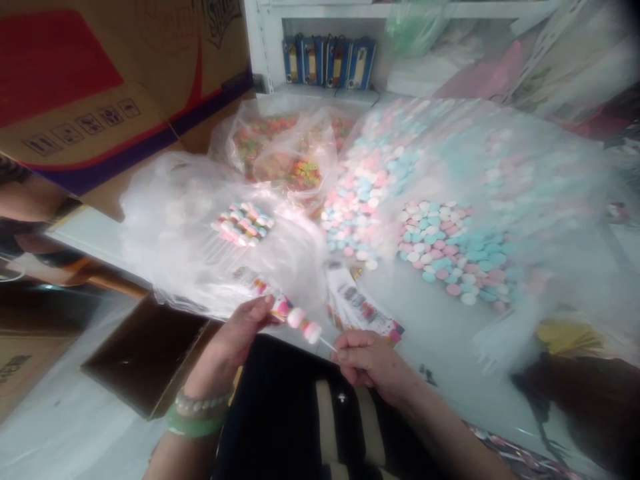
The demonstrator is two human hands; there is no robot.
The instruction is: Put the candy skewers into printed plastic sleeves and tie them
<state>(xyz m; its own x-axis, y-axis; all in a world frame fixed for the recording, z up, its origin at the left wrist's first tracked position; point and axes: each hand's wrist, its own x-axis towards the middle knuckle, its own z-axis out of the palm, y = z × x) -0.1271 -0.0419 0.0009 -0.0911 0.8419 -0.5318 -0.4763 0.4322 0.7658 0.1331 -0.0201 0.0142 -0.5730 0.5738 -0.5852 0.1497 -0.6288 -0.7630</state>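
My left hand (249, 325) is closed, its thumb and fingers pinching a small printed packet (281, 306) near the table's front edge. A candy skewer (304, 325) with pink and white pieces sticks out of the packet's lower right end; whether its tip is inside or behind the packet I cannot tell. Its thin white stick is pinched between the thumb and fingers of my right hand (367, 360). Just beyond that hand lies a fanned stack of printed packets (363, 303). Several finished-looking candy skewers (244, 224) rest on a clear plastic bag (175, 200) at the left.
Large clear bags of pink, white and blue candies (370, 180) spread over the table's right side. Behind the skewers sits a bag of orange and green candies (290, 147). A big carton (100, 80) stands at left, an open box (145, 353) below it. Another person's arm (30, 200) shows at left.
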